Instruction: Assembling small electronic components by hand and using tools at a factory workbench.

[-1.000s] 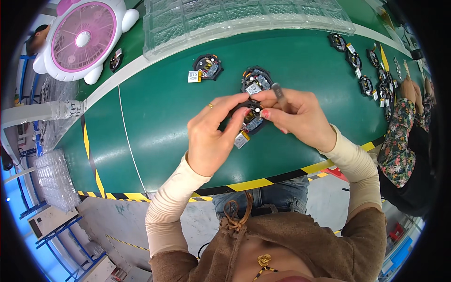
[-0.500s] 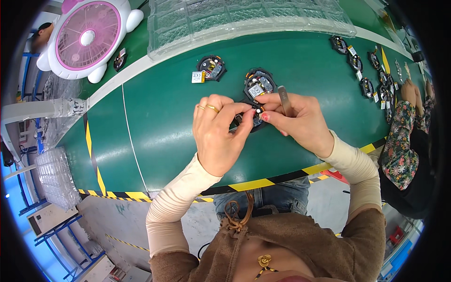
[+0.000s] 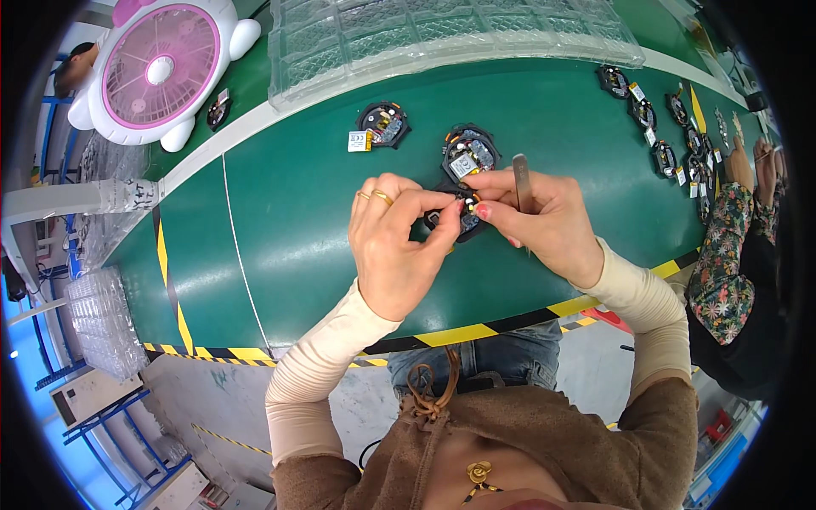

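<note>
Head view: we see both hands meet over a green counter [image 3: 280, 212]. Our left hand [image 3: 398, 246] and right hand [image 3: 544, 223] pinch a small round black device [image 3: 459, 217] between fingertips — the right also grips metal tweezers [image 3: 521, 180]. Another round device [image 3: 468, 154] lies just behind.

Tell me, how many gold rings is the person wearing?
2. Both sit on the left hand: one ring beside the other ring. The right hand shows none, but fingers curled round the black gadget may hide more.
</note>
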The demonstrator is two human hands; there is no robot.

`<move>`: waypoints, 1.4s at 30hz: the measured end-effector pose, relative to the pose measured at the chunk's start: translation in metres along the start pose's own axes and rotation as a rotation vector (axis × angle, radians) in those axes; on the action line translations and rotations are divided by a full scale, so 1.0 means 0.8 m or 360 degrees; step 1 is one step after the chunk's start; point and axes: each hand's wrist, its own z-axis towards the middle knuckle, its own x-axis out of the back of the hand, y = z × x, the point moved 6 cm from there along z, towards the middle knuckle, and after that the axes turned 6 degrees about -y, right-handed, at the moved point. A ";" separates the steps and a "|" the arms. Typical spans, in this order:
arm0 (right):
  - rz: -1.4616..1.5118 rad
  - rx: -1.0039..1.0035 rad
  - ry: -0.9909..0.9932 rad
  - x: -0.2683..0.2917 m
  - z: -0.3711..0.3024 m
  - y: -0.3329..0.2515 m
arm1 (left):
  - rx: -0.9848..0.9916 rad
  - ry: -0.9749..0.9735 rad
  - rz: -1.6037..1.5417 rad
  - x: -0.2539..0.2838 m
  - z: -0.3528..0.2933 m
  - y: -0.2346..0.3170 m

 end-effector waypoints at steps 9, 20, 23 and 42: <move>-0.0030 0.0045 -0.0046 0.000 0.000 -0.003 | -0.0005 0.0001 -0.0018 0.001 -0.003 0.000; 0.0053 0.0059 -0.0156 0.003 0.000 -0.010 | -0.0033 0.0017 -0.0262 0.008 -0.001 0.003; 0.0048 0.0117 -0.0174 0.001 0.000 -0.005 | 0.0009 -0.0034 -0.0276 0.004 -0.003 0.000; 0.0025 -0.0019 -0.0357 0.006 0.005 -0.019 | 0.0154 -0.0441 -0.0454 -0.002 -0.003 0.010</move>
